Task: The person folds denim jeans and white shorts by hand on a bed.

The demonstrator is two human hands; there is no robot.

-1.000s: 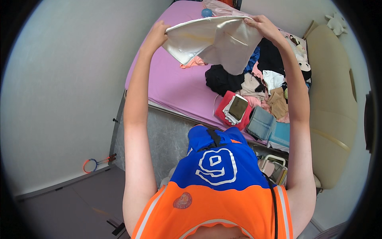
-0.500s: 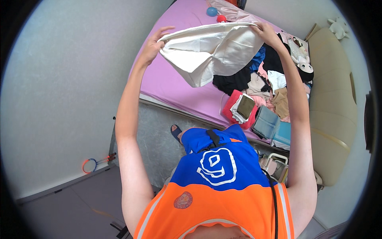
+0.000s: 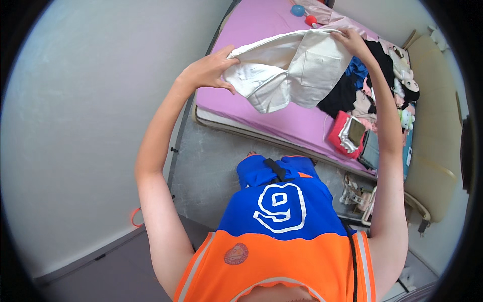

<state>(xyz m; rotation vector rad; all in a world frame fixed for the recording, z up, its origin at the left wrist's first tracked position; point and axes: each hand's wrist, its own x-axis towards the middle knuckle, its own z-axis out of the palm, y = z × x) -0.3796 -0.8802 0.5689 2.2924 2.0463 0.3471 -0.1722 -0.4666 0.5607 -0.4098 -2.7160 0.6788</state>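
Both arms raised toward the top of the frame, holding a white garment [image 3: 292, 70] in the air over the bed [image 3: 261, 25] with its pink sheet. Left hand [image 3: 209, 73], upper centre-left, is closed on the garment's left edge, thumb and fingers pinching the fabric. Right hand [image 3: 352, 43], upper right, is closed on the top right edge, fingers curled over the cloth. Garment looks like shorts or a pocketed top, cannot tell which; one patch pocket shows, fabric is partly doubled over and sags between the hands, not touching the bed. Judged step: spreading or straightening the piece in the air, probably early in a fold. A next move would likely call for pulling the edge taut between both hands and lining up the corners before lowering it onto bare sheet. Right of the garment, at the upper right of the frame, a clothes pile [image 3: 362, 95] of dark, blue and pink items lies on the bed, a soft toy [image 3: 405, 75] beside it. Two small balls [image 3: 304, 14], blue and red, sit at the top. Person wears a blue and orange jersey [image 3: 282, 226], lower centre. Grey floor [image 3: 211, 166] below the bed edge.
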